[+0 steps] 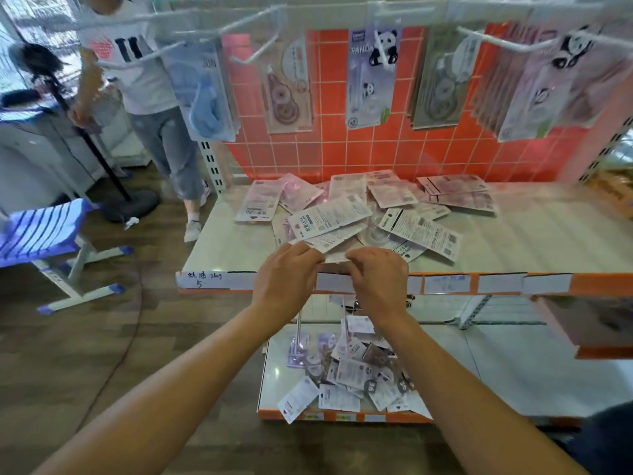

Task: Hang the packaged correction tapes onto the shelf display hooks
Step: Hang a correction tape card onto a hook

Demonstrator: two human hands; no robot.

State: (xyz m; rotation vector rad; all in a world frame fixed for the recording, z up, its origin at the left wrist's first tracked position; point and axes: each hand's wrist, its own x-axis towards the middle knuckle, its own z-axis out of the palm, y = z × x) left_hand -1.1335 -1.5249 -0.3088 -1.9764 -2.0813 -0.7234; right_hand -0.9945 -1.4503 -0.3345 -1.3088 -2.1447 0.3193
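We are picking up: our left hand [287, 274] and right hand [378, 279] both pinch a packaged correction tape [337, 257] at the near edge of the pile [359, 207] on the shelf [531, 234], next to be lifted and threaded onto a display hook [496, 40]

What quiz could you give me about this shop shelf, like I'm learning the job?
1. True or false: the left hand and right hand both hold a pack at the near edge of the pile.
2. Which animal is on the middle hanging card? A cat, B panda, C dog.
3. Fill in: a second pile lies on the ____ shelf.
Key: 1 true; 2 B; 3 lower.
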